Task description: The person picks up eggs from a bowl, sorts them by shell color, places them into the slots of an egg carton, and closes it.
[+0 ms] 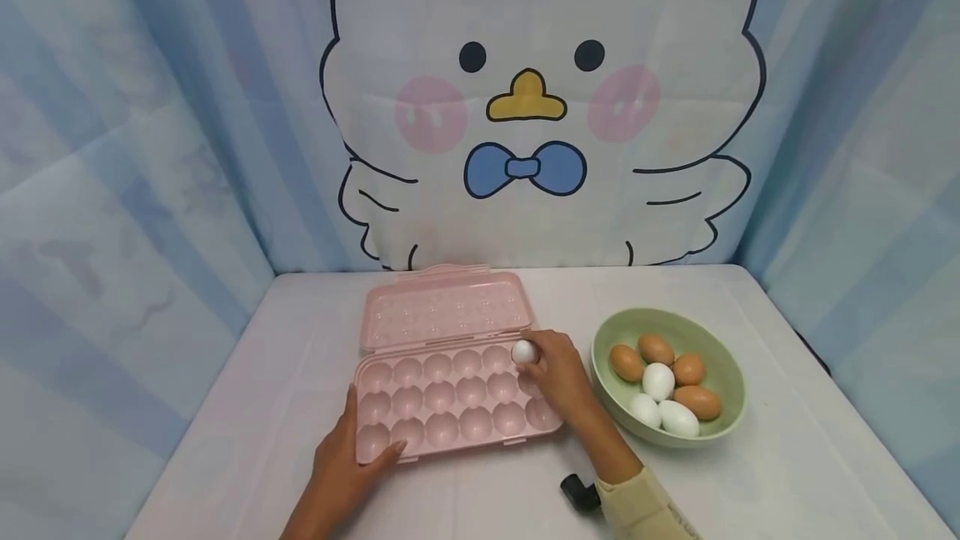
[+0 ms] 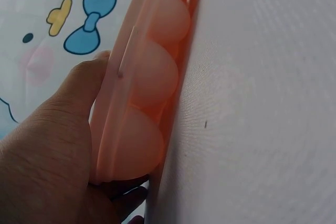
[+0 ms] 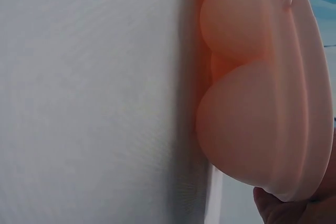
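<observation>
A pink plastic egg tray (image 1: pixel 438 397) lies on the table with its lid (image 1: pixel 446 307) flipped back and rows of round hollows facing up. My left hand (image 1: pixel 341 457) grips the tray's near left corner, thumb over the front rim; the left wrist view shows the hand (image 2: pixel 58 114) around the tray's end (image 2: pixel 107 103). At the tray's far right corner, my right hand (image 1: pixel 558 373) pinches a white egg (image 1: pixel 523 352) over a back-row hollow. The right wrist view shows the tray's underside bulges (image 3: pixel 241 124) and part of that hand (image 3: pixel 289 208) behind it.
Right of the tray stands a green bowl (image 1: pixel 611 340) with several brown eggs (image 1: pixel 697 402) and white eggs (image 1: pixel 658 381). A small black object (image 1: pixel 580 492) lies near the right sleeve (image 1: pixel 645 507). A printed curtain (image 1: pixel 540 223) hangs behind the white table (image 1: pixel 255 407).
</observation>
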Available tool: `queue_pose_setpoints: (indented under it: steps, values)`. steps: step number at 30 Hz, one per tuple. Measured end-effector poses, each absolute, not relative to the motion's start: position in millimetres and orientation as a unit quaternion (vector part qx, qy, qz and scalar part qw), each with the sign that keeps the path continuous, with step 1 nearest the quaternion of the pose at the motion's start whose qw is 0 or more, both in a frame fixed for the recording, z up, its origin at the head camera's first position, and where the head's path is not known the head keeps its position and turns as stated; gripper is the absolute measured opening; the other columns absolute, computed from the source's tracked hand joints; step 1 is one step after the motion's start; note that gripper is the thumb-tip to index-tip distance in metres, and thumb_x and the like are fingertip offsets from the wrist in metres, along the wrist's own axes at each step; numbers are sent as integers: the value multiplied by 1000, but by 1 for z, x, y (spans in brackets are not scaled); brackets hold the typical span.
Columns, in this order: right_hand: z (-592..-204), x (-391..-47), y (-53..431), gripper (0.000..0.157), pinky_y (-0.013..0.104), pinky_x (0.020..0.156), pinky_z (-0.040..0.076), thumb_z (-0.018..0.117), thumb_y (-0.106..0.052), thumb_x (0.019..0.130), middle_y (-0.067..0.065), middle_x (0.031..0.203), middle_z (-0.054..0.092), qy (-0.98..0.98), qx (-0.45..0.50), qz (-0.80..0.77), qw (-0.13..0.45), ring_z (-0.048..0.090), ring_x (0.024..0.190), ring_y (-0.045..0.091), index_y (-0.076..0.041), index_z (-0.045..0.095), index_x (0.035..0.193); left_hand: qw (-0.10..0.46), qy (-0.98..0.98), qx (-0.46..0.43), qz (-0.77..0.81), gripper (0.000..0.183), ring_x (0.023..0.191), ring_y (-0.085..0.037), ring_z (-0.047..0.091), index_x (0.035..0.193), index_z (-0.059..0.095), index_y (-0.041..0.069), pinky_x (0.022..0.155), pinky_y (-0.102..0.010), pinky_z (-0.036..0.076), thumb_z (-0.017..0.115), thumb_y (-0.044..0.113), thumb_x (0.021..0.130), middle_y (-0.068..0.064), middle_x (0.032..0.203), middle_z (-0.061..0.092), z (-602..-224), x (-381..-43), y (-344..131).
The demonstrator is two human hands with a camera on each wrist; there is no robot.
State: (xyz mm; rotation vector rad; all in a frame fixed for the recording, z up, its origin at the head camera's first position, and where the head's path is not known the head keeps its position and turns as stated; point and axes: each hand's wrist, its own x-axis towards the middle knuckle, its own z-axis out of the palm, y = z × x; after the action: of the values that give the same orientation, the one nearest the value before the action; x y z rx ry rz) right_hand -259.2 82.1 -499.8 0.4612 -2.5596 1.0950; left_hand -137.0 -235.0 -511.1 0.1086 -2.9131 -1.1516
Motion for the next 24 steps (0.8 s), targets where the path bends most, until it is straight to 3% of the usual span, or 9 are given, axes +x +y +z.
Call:
queue_pose_setpoints:
  steps: [12, 24]
  values:
    - [-500, -253, 84, 43, 53, 96, 49, 85, 8, 75, 16, 112, 71, -885, 192, 387, 176, 62, 107, 38, 3, 71, 115, -8, -930, 39, -366, 122, 145, -55, 29, 164, -1, -2, 114, -66, 28, 74, 58, 89, -33, 163, 22, -512, -133, -235]
    - [-489, -251, 85, 53, 50, 104, 47, 85, 4, 79, 15, 126, 68, -900, 177, 373, 140, 61, 119, 35, 3, 67, 128, -33, -928, 53, -366, 125, 146, -54, 26, 164, -6, 1, 115, -65, 25, 73, 62, 89, -33, 164, 19, -511, -139, -236]
